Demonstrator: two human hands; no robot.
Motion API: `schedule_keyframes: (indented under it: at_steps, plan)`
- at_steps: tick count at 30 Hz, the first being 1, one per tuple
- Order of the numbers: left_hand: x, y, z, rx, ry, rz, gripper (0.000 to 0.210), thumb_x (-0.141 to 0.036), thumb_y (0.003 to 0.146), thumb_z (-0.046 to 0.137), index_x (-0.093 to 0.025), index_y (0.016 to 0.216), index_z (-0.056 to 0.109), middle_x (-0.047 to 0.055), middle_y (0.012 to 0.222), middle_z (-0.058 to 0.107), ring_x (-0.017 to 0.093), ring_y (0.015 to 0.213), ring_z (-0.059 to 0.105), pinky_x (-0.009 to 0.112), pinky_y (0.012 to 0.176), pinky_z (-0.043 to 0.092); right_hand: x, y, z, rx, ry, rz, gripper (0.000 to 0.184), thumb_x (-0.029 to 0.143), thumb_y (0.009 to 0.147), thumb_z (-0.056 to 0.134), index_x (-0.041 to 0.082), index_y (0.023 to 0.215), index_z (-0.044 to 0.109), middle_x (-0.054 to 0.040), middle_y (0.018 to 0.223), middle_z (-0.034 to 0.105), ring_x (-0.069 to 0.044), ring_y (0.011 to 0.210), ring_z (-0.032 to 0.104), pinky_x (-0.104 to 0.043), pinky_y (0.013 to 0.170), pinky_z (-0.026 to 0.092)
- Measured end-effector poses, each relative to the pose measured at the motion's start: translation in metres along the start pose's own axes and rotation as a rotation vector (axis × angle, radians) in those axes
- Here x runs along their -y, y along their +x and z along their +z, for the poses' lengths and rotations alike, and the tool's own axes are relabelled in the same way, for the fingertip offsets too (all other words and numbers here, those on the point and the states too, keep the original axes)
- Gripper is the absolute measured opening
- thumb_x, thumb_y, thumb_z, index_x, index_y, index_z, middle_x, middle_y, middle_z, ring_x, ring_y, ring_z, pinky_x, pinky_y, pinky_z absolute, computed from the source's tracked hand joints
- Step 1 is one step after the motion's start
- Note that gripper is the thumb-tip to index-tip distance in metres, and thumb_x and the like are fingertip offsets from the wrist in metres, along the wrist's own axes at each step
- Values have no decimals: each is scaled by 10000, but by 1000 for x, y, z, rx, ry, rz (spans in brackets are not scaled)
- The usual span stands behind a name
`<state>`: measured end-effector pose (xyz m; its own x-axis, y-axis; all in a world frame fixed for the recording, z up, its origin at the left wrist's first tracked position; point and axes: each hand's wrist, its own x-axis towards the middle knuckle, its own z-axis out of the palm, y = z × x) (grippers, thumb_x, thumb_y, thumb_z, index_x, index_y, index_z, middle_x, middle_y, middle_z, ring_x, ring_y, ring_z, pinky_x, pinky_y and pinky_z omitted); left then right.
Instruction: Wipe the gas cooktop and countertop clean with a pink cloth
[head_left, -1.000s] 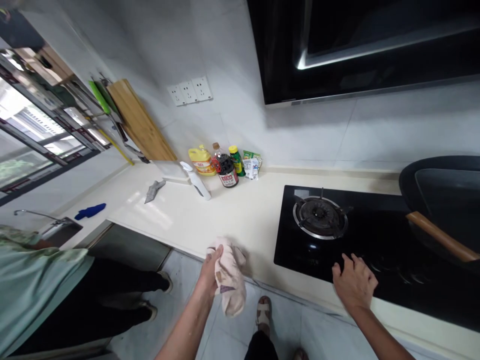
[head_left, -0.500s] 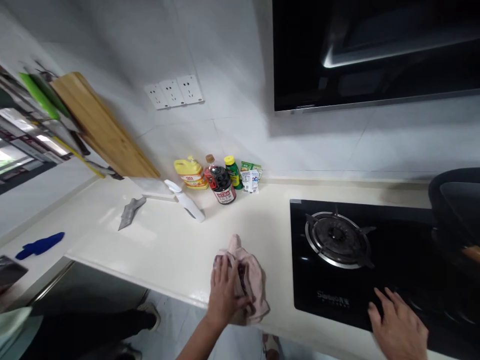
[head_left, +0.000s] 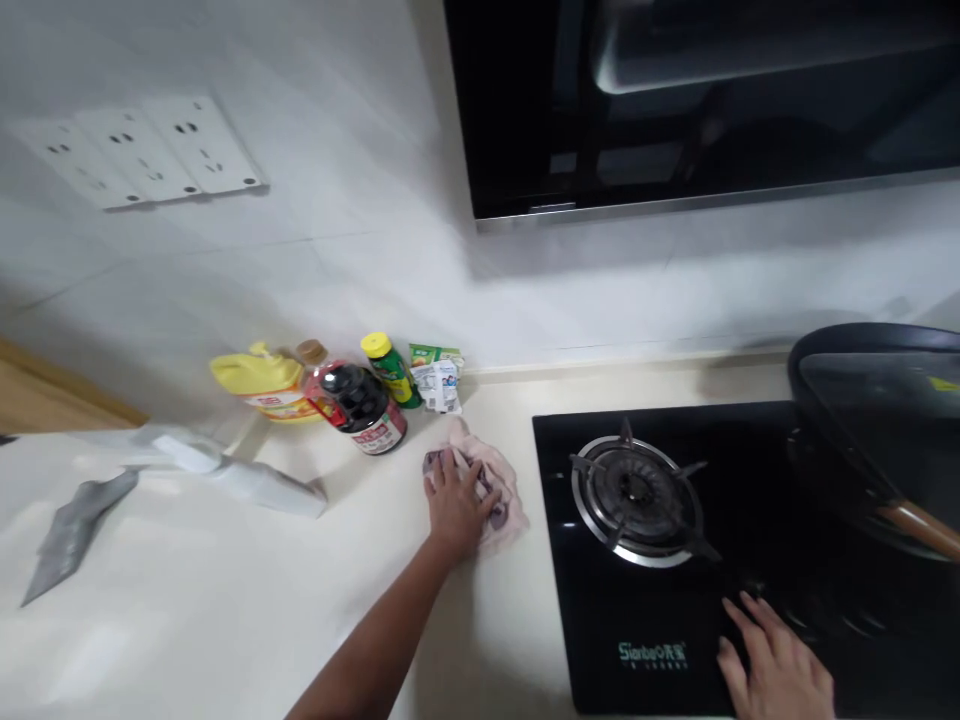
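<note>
In the head view, the left hand (head_left: pixel 456 508) lies palm down on a pink cloth (head_left: pixel 501 468), its fingers spread and pressing it against the tabletop (head_left: pixel 262 610). The cloth sits crumpled left of the black hob (head_left: pixel 757 465), near its edge but apart from it, with dark patches showing beside the fingers. The right hand (head_left: pixel 784 668) is over the front part of the hob, fingers loosely spread, gripping nothing; whether it touches the glass I cannot tell. Behind it is a round burner (head_left: pixel 636 490), and farther right a dark pan (head_left: pixel 814 400) with a wooden handle (head_left: pixel 921 522) pointing toward the front. Beyond the cloth, along the wall, stand a yellow jug (head_left: pixel 259 380), a dark sauce bottle (head_left: pixel 358 402), a green bottle (head_left: pixel 395 375) with a yellow cap, and some packets (head_left: pixel 437 385). At left, a white spray bottle (head_left: pixel 266 487) and a grey rag (head_left: pixel 79 535) are near a wooden board (head_left: pixel 60 397). Sockets (head_left: pixel 150 155) are on the wall, and a black hood (head_left: pixel 517 110) hangs above the hob.
</note>
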<state>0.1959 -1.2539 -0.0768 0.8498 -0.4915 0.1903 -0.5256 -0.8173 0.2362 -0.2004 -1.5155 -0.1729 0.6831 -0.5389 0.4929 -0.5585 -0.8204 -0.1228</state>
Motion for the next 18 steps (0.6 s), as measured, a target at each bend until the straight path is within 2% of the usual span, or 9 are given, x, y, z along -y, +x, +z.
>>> schedule_keyframes:
  at_steps: [3,5,8,11,13,18]
  plan:
    - [-29,53,19,-61,-114,119,419,-425,958,603,-280,1342,684,168,1687,349,430,1541,324,673,1202,311,-1,-1,4,-9,4,-5,446,431,1010,355,182,1263,625,-161,1352,640,-367,1268,592,-547,980,469]
    - [-47,74,30,-79,-160,168,362,-354,969,577,-256,1296,697,148,1638,442,359,1509,402,585,1220,345,-2,-2,8,-20,4,-11,424,412,1006,377,192,1273,621,-152,1371,636,-352,1280,588,-529,990,468]
    - [-68,89,42,-108,-204,176,338,-323,1000,510,-236,1279,680,124,1479,616,272,1382,555,464,1178,439,-6,-4,16,-38,-14,-34,403,384,993,435,202,1303,618,-137,1392,637,-331,1267,600,-502,984,473]
    - [-80,98,46,-136,-221,127,414,-335,1047,373,-227,1360,622,122,1347,691,247,1235,650,435,1059,535,-9,-8,24,-33,-33,-50,404,366,978,481,216,1320,635,-119,1408,644,-317,1287,599,-486,1006,470]
    - [-86,106,46,-134,-211,119,444,-338,1049,350,-226,1389,612,134,1375,665,264,1274,624,457,1054,536,-10,-9,29,-20,-44,-49,406,366,969,497,230,1315,661,-104,1418,649,-311,1306,595,-472,1022,471]
    - [-114,133,44,6,-137,282,351,-397,940,612,-318,1255,743,108,1531,547,351,1465,437,577,1201,371,-13,-10,39,-33,-95,-41,399,376,927,540,289,1269,726,-58,1395,682,-301,1256,638,-429,967,508]
